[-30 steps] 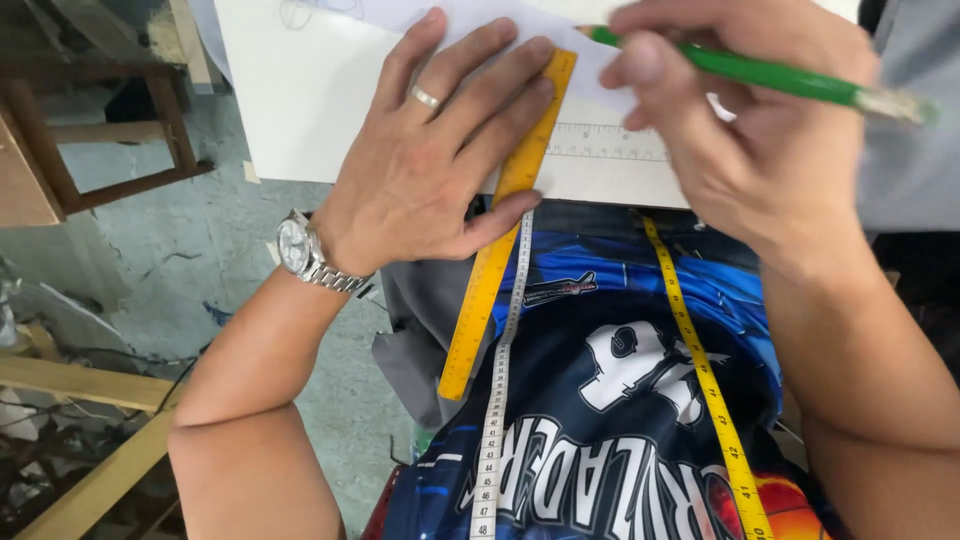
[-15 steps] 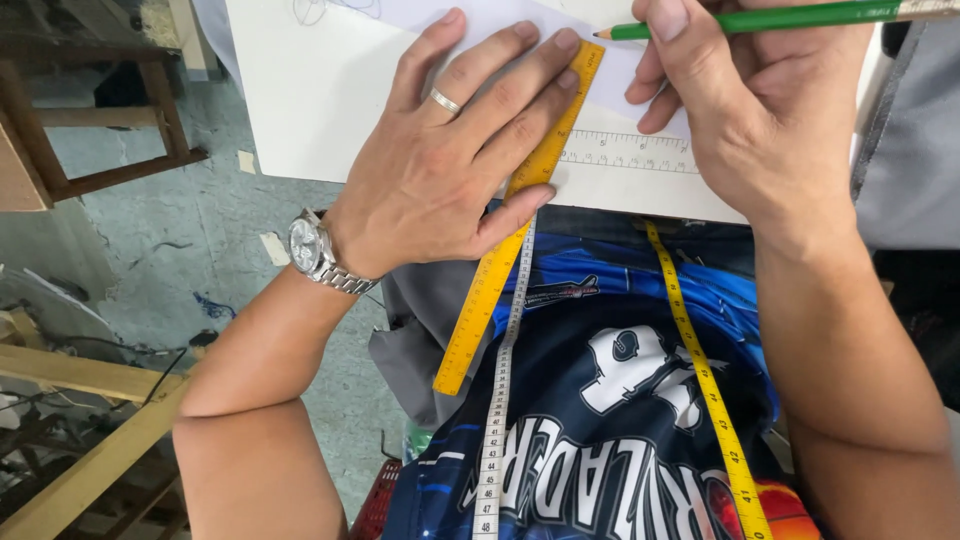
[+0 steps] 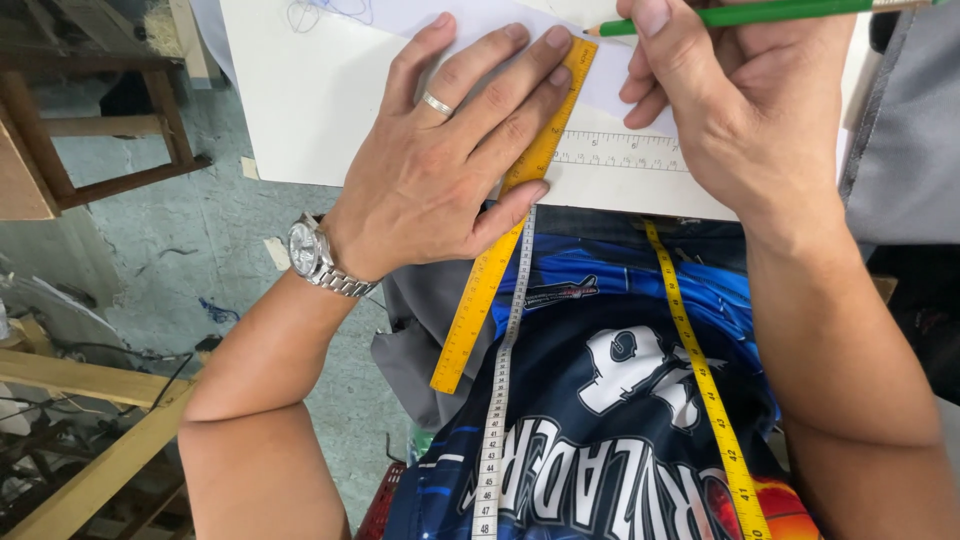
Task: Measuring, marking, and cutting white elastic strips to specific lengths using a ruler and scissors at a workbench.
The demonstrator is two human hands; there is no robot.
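Observation:
My left hand (image 3: 450, 160) lies flat with spread fingers on a yellow ruler (image 3: 478, 300), pressing it onto a white board (image 3: 300, 110). A ring is on one finger and a silver watch (image 3: 310, 255) on the wrist. My right hand (image 3: 740, 110) grips a green pencil (image 3: 760, 14) whose tip rests by the ruler's top end, on a pale sheet of paper (image 3: 480, 15). A clear ruler (image 3: 620, 150) lies across the board under my right hand. The yellow ruler's lower end juts past the board's near edge.
A tape measure, white side (image 3: 495, 420) and yellow side (image 3: 705, 390), hangs over my dark blue printed shirt. Grey cloth (image 3: 905, 130) lies at the right. Wooden furniture (image 3: 110, 140) and planks (image 3: 90, 470) stand on the grey-green floor at left.
My right hand has moved the pencil left and down, so its tip now meets the ruler's top end. My left hand stays pressed on the ruler.

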